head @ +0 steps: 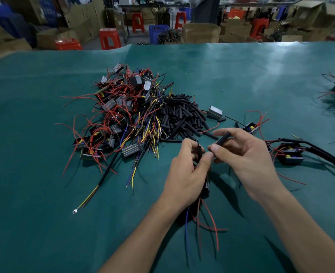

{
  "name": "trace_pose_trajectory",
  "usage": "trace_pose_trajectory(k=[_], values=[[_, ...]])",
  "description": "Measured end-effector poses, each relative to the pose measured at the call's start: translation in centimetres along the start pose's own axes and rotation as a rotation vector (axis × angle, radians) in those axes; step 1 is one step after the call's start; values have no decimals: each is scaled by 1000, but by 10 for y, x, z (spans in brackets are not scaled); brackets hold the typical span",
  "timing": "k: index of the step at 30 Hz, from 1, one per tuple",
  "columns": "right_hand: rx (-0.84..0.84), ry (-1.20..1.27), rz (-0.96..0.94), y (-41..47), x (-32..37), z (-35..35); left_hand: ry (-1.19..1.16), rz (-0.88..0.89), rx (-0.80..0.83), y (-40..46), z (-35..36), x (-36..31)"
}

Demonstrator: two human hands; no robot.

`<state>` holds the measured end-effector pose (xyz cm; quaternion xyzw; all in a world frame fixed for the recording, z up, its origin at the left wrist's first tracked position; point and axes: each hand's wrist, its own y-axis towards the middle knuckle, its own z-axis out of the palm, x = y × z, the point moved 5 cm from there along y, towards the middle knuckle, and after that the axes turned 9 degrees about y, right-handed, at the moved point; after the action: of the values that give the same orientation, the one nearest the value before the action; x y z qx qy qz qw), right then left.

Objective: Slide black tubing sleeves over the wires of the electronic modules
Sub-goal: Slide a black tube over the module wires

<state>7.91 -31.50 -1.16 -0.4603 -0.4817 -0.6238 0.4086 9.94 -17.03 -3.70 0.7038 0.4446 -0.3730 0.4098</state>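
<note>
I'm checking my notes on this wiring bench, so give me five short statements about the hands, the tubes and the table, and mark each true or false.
1. The right hand pinches a black tube. True.
2. The left hand lies flat and empty on the table. False: it grips black wire ends, with red and blue wires hanging below it.
3. The heap of black tubes sits to the right of the tangled pile of modules. True.
4. The table cover is red. False: it is green.
5. The tube is already on the held wires. False: its end is apart from them.
</note>
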Motion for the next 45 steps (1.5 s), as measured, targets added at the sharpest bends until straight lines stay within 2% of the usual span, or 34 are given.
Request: trace_pose_trajectory(k=[3, 8, 13, 20, 28, 36, 41, 45], values=[[5, -293, -120, 1, 7, 0, 77, -5, 8, -2, -3, -2], [-7, -165, -114, 0, 7, -2, 310, 115, 134, 2, -20, -8], [-14, -148, -110, 1, 6, -3, 132, 35, 309, 5, -33, 0], [-32, -201, -151, 0, 10, -3, 37, 18, 319, 3, -29, -2], [-46, -158, -139, 0, 5, -4, 80, 69, 220, 3, -20, -3], [-22, -12, -36, 1, -1, -3, 162, 76, 114, 4, -20, -3], [-70, 59, 1, 1, -2, -5, 202, 139, 74, 3, -21, -7], [-117, 94, 22, 0, -4, -6, 182, 116, 32, 5, -23, -6]])
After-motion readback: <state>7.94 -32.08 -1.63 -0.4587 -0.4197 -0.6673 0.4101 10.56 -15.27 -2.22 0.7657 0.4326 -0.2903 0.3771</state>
